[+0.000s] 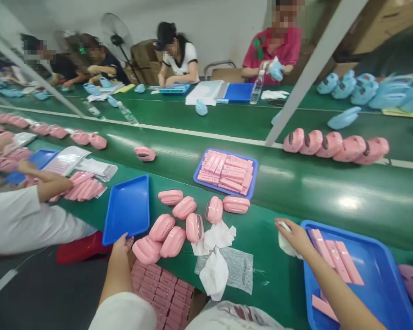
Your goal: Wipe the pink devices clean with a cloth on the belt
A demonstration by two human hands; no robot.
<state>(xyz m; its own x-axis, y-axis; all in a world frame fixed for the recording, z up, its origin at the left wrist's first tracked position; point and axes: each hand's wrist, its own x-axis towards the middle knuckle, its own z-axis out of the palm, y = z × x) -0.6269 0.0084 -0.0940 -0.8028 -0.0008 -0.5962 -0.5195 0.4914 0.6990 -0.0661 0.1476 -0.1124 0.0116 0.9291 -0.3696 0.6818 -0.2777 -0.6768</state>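
My left hand [121,250] grips the near edge of an empty blue tray [129,206] on the green table, fingers closed over its rim. Just right of it lie several pink oval cases [174,224] in a loose cluster. My right hand [293,234] rests at the left rim of a second blue tray [375,275] and is closed on a white cloth [285,243]. That tray holds a few flat pink strips [337,259]. Crumpled white wipes [215,256] and a bubble-wrap sheet [237,268] lie between my hands.
A blue tray of pink strips [226,173] rides the green conveyor [313,183], with a row of pink cases [335,145] farther right. A co-worker's arm [37,201] reaches in at left. Several people sit across the belt. A box of pink strips [165,293] sits below the table edge.
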